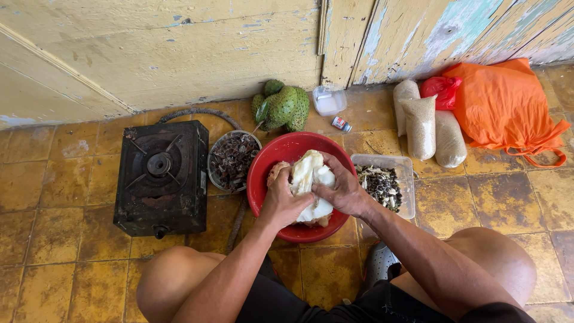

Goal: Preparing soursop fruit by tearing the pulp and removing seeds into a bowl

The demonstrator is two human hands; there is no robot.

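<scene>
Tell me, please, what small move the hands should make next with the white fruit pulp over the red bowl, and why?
Probably pull the white pulp apart a little further over the red bowl. Both the left hand and the right hand grip the lump, which looks largely whole, and the clear tub beside it holds dark seeds and scraps.

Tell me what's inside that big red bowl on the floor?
The red bowl holds a large lump of white fruit pulp, gripped by the left hand and right hand. The hands and pulp cover the bowl's bottom, so anything beneath stays hidden.
</scene>
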